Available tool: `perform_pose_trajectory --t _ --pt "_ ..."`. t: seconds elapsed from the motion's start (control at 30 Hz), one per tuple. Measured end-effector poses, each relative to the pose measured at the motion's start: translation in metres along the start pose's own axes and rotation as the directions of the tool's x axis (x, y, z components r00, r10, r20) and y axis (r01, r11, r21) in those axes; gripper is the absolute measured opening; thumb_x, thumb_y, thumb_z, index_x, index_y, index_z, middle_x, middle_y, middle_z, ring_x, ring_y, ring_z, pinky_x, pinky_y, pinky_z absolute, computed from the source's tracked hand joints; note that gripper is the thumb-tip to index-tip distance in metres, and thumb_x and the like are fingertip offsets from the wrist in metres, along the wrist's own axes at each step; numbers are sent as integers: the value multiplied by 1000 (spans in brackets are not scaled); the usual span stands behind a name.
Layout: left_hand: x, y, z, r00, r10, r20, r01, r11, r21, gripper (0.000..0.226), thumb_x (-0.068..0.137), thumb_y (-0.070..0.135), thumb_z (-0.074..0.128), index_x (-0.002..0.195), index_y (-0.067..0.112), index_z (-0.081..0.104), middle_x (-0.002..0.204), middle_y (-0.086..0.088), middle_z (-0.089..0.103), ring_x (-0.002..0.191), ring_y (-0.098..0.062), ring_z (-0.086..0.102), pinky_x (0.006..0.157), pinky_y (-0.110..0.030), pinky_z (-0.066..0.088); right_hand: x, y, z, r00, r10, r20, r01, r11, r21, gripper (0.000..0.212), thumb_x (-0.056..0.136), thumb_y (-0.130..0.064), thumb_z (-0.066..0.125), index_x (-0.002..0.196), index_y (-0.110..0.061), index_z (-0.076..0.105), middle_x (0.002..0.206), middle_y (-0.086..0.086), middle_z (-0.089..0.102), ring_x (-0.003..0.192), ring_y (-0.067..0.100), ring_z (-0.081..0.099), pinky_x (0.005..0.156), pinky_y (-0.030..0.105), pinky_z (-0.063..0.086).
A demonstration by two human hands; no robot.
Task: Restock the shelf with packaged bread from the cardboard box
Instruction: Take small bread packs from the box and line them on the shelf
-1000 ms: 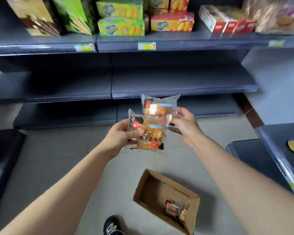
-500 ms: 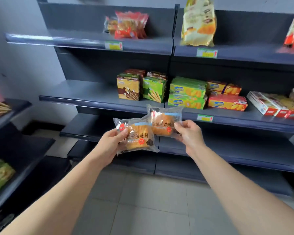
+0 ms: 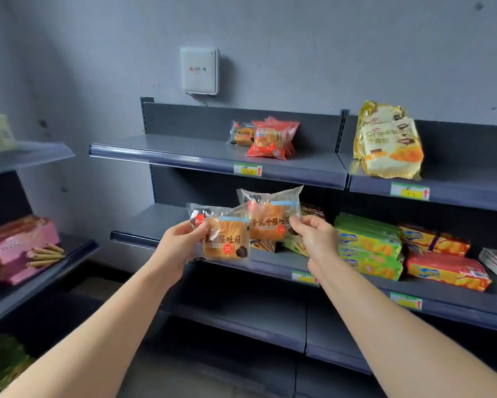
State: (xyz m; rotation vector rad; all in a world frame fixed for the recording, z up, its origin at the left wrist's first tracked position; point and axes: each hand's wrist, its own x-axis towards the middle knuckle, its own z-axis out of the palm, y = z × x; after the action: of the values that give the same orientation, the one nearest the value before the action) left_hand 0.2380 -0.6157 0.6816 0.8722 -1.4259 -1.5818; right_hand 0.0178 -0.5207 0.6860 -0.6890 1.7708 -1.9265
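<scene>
Mid-carry below the top shelf (image 3: 184, 152), the left hand (image 3: 178, 248) grips a bread packet (image 3: 225, 242), the right hand (image 3: 313, 239) pinches a second packet (image 3: 270, 224); next, probably lift both onto that shelf.

Both bare forearms come up from the lower corners and angle in toward the middle, elbows out of view. The left hand (image 3: 177, 248) is turned with its palm toward the right, thumb across the front and fingers curled behind, and grips the left bread packet (image 3: 225, 241) by its left edge. The right hand (image 3: 316, 239) sits slightly higher, wrist a little bent. It pinches the right bread packet (image 3: 268, 218) at its right edge between thumb and fingertips. The hands stay apart and do not touch.
</scene>
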Motion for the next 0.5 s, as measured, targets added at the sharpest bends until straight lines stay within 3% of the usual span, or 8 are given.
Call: perform_pose_trajectory --t 0.03,0.1,0.17,0.23,0.3,0.37,0.43,0.5 --pt "10 6 0 1000 28 -14 -27 999 16 15 93 21 61 94 8 69 86 -5 75 83 -21 72 81 -33 57 10 -6 9 1000 -8 10 8 1000 8 8 85 -19 74 83 -15 68 84 -4 66 76 8 56 62 20 40" --pt "31 22 3 995 95 -31 -94 995 31 14 93 16 61 82 9 66 63 6 71 52 -5 64 51 -13 49 32 -20 28 999 -25 30 25 1000 20 10 84 -19 74 89 -11 70 86 -2 69 80 12 60 65 23 43" --pt "52 36 1 989 130 -66 -129 992 16 14 93 12 60 81 9 64 50 12 63 35 0 50 36 -9 36 52 -35 46 998 -51 41 51 999 -4 11 84 -21 75 90 -13 70 85 -4 69 78 10 60 68 25 45" --pt "79 48 -7 982 161 -94 -163 987 -8 12 89 19 66 81 10 66 53 12 63 45 -3 49 42 -15 34 74 -46 64 996 -75 51 76 997 -12 13 83 -23 76 93 -17 70 86 -5 67 76 9 57 71 27 46" --pt "106 56 -17 975 191 -110 -189 982 28 18 83 30 72 79 13 67 63 7 63 62 -13 42 51 -22 27 92 -55 83 995 -87 58 88 996 -16 16 84 -25 75 97 -17 70 82 -6 66 71 11 55 63 24 46" --pt "132 67 -25 976 189 -109 -188 982 17 14 83 27 72 77 15 67 67 5 66 58 -12 49 49 -20 31 111 -61 104 994 -93 61 95 995 -19 21 84 -25 76 101 -15 71 82 -6 66 72 13 57 60 22 48" --pt "155 81 -27 980 185 -68 -187 982 -25 5 86 17 69 86 13 70 69 2 71 49 -8 61 42 -16 41 131 -65 126 994 -93 55 94 995 -18 25 83 -26 77 103 -13 72 89 -3 69 82 16 62 67 27 55" --pt "180 93 -32 980 195 -32 -196 980 -41 6 88 11 66 91 8 69 64 2 71 44 -6 62 37 -13 41 151 -69 149 994 -107 34 107 994 -21 23 82 -27 77 100 -14 72 89 -4 68 87 18 65 77 34 58"
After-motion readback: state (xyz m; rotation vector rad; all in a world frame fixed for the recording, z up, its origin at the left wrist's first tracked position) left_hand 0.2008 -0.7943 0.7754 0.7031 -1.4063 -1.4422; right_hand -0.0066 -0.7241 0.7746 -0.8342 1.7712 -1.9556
